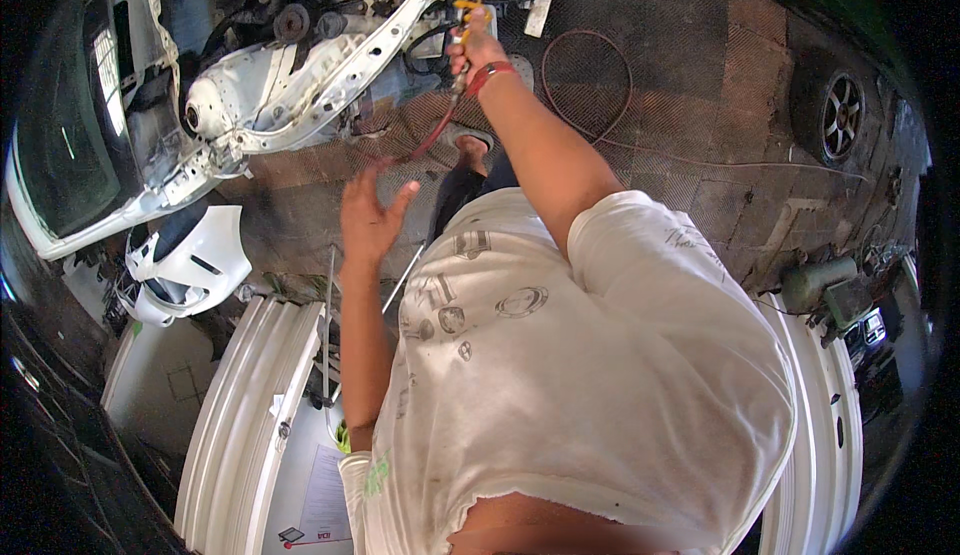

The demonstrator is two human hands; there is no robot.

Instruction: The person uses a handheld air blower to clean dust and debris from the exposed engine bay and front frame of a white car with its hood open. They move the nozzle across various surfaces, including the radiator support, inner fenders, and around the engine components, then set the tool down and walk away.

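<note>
My right hand point(478, 50) is stretched out at the car's front, its fingers wrapped round a yellow-topped air gun point(467, 4). From the gun's lower end a red hose point(434, 135) curves down and to the left. The gun's tip is too small to make out against the engine bay. Just beyond the hand runs the white bare body frame point(345, 70) of the car. Lower and to the left, my left hand point(368, 217) hangs in the air with fingers spread, holding nothing; the hose passes a little above its fingertips.
A thin hose point(632, 85) lies looped on the dark tiled floor point(690, 105). At the right are a wheel point(842, 117) and a green compressor-like machine point(825, 285). White body panels point(215, 265) lie at the left, near ribbed white panels point(240, 405) and a paper sheet point(325, 490).
</note>
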